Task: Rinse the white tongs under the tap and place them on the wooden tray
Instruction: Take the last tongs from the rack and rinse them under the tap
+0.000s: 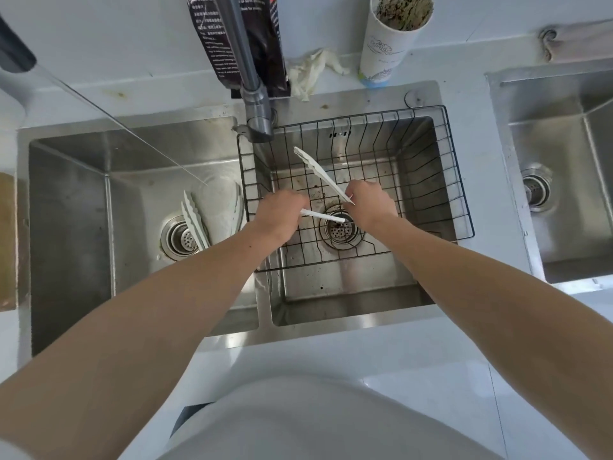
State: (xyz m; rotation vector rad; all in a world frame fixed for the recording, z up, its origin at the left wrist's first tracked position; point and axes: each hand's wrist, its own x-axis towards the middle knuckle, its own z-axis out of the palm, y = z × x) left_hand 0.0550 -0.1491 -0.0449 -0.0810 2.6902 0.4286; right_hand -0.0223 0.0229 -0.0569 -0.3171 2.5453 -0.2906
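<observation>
Left grip (282,210), right grip (368,204) hold white tongs (318,171) between

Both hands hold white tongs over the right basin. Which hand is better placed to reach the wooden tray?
Probably left. The wooden tray lies at the far left, beyond the left basin; the left hand is nearer, and the right hand would have to cross over.

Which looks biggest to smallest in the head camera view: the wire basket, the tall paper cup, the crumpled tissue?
1. wire basket, by far the largest.
2. paper cup.
3. crumpled tissue.
The cup rises toward the camera, which may enlarge it, so its lead over the tissue is less sure.
</observation>
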